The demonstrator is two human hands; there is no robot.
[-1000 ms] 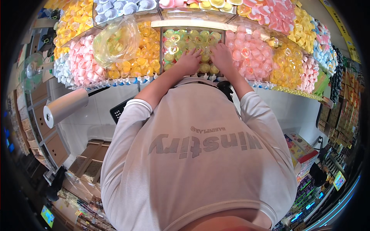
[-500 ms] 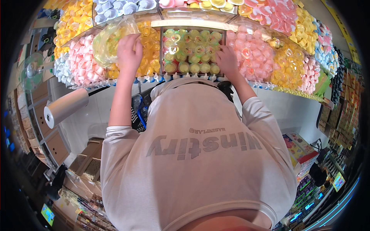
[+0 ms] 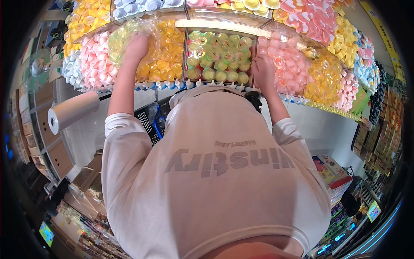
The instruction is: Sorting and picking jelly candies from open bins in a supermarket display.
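Observation:
My left hand (image 3: 136, 46) is closed on a clear plastic bag (image 3: 120, 43) that has yellow-green things in it. The bag rests over a bin of orange-yellow jelly cups (image 3: 170, 56) and covers part of it; my fingertips are partly hidden by its film. My right hand (image 3: 264, 71) hovers at the divider between the green jelly cups (image 3: 220, 55) and the pink jelly cups (image 3: 291, 64). Its fingers are curled in, and whatever they hold, if anything, is hidden. The green cups stand in rows, with lids up, right in front of me.
Higher bins behind hold blue (image 3: 148, 6), yellow and pink packaged sweets. A roll of plastic bags (image 3: 73, 112) sticks out at the left below the bins. Beneath the front edge is a dark shopping basket with a blue handle (image 3: 159, 123).
My left hand and the bag have shifted slightly left, with my fingers further into the film. My right hand has drawn back from the green cups, to the right.

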